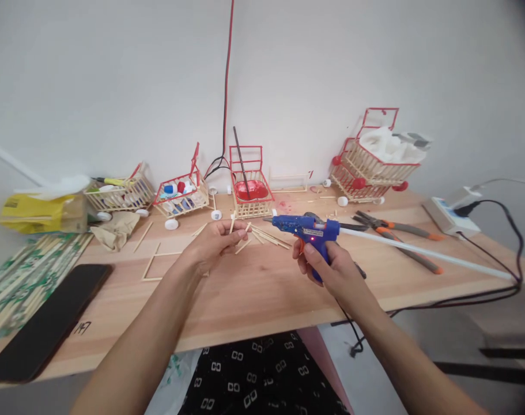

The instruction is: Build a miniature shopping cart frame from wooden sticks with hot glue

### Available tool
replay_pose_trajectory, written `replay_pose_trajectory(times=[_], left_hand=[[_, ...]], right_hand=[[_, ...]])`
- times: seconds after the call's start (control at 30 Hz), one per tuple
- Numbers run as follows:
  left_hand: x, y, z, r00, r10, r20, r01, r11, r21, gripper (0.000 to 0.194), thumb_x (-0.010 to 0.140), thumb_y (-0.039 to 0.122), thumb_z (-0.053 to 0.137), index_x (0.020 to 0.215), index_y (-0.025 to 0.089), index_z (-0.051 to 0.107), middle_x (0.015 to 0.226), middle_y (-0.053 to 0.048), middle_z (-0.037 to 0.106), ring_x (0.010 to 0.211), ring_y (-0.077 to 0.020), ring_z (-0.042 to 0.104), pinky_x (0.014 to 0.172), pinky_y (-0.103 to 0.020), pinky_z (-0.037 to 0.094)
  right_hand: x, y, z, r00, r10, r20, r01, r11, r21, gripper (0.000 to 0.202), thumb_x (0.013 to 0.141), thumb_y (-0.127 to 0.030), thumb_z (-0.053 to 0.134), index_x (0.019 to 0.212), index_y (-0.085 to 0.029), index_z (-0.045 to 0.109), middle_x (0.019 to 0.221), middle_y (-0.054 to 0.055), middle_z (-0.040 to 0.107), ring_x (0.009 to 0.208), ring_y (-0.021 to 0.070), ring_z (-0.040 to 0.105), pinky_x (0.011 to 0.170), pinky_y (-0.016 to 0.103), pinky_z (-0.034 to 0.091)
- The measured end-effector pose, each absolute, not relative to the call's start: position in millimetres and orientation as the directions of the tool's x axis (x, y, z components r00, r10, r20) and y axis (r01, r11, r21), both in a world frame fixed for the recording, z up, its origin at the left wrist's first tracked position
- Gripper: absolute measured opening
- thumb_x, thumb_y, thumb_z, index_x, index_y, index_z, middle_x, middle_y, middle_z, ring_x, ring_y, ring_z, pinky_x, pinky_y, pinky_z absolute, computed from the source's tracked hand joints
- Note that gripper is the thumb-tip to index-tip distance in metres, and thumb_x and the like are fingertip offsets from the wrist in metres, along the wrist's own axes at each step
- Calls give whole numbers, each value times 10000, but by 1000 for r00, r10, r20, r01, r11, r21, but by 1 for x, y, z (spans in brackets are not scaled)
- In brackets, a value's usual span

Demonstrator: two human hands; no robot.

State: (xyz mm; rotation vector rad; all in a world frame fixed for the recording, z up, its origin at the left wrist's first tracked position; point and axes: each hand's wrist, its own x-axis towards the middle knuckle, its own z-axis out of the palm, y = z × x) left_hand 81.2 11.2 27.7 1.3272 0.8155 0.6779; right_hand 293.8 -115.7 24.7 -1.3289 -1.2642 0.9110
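Gun to sticks: the nozzle (pixel 268 219) of the glue gun (pixel 309 230) points left at the sticks (pixel 232 223) in our left hand (pixel 227 237); tip and sticks look near but apart, though we cannot judge depth well.
Long axis: the gun's barrel runs sideways across our view, nozzle left, with a long pale rod (pixel 418 249) trailing right from its rear; one held stick stands nearly upright, the other slants.
Nearer hand: the left hand is nearer the nozzle; our right hand (pixel 327 260) is behind it, around the handle.
Left hand: fingers pinched together on the sticks, above the counter (pixel 262 300).
Right hand: wrapped around the gun's handle, forefinger side at the orange trigger; one red light glows on the body.
Held sticks: two, as far as we can tell.
Loose sticks: several beyond the left hand, overlapping too much for us to count.
Open frame: one (pixel 148 270), lying flat left of the left hand.
Carts: three single ones along the wall (pixel 119 193) (pixel 180 199) (pixel 252 207), plus a stack at right (pixel 374 167), apparently two.
Brush: one (pixel 240 161), leaning in a red bowl (pixel 259 190) in the third cart.
Pliers: apparently one pair (pixel 411 253), right of the gun.
Phone: one (pixel 50 317), at near left.
Power strip: one (pixel 448 216), far right.
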Motion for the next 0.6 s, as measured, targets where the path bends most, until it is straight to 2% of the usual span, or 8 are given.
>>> replay_pose_trajectory(times=[0.13,0.27,0.33,0.43,0.5,0.6], left_hand=[[79,11,31,581,804,-126,-25,172,985,342,646,385,771,835,123,658,745,-27,610,465,-26,293,451,-207,163],[72,19,28,434,900,-48,172,-31,985,304,681,408,707,809,134,674,707,-11,617,474,-51,330,458,-215,203],[70,22,25,352,935,37,353,-169,920,252,690,384,673,744,137,683,650,5,603,528,-85,420,504,-224,278],[72,25,20,322,941,101,606,-287,742,186,695,318,628,622,152,667,586,10,597,602,-136,513,568,-246,330],[76,24,17,330,940,88,702,-307,643,178,703,286,603,587,164,662,561,6,605,598,-149,535,573,-255,336],[83,23,13,356,932,71,749,-330,575,167,702,271,605,585,174,673,584,-6,645,603,-156,564,585,-256,355]], right_hand=[[291,-119,27,165,977,133,231,93,-969,355,893,-501,506,898,-152,575,646,6,538,504,83,441,432,218,323],[291,-116,24,172,977,128,255,82,-964,354,900,-502,494,908,-158,577,639,3,542,509,89,449,443,222,332],[293,-112,19,186,974,130,266,77,-961,351,904,-502,485,906,-161,570,642,3,547,517,93,459,460,225,349],[296,-105,11,204,967,155,275,95,-957,340,903,-497,489,919,-165,560,709,18,583,560,103,499,507,234,394],[298,-101,6,212,963,166,273,105,-956,335,899,-494,496,935,-167,561,763,30,604,586,108,521,525,237,412],[300,-99,0,214,962,167,298,98,-950,333,897,-490,501,921,-167,578,768,34,610,605,116,538,534,240,420]])
